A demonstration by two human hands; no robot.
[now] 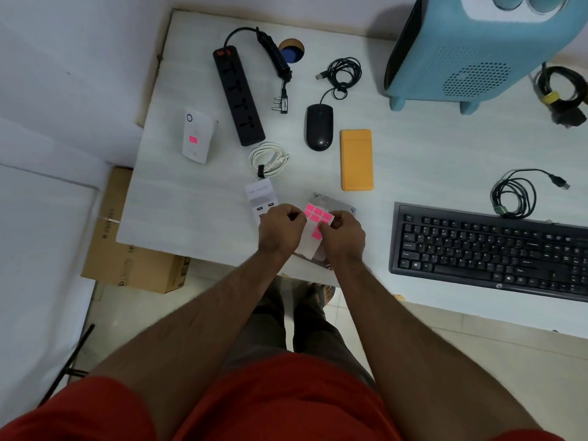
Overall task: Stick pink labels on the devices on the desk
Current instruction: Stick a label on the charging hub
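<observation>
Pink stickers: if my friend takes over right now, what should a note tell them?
Left hand and right hand: both pinch the white backing sheet of pink rectangular labels over the near edge of the white desk, apparently peeling one off.
Done: the white oblong device at far left already carries a pink label.
Left, no label seen: black power strip, black computer mouse, orange rectangular case, white USB charger (partly hidden by the left hand), black keyboard, blue heater.
</observation>
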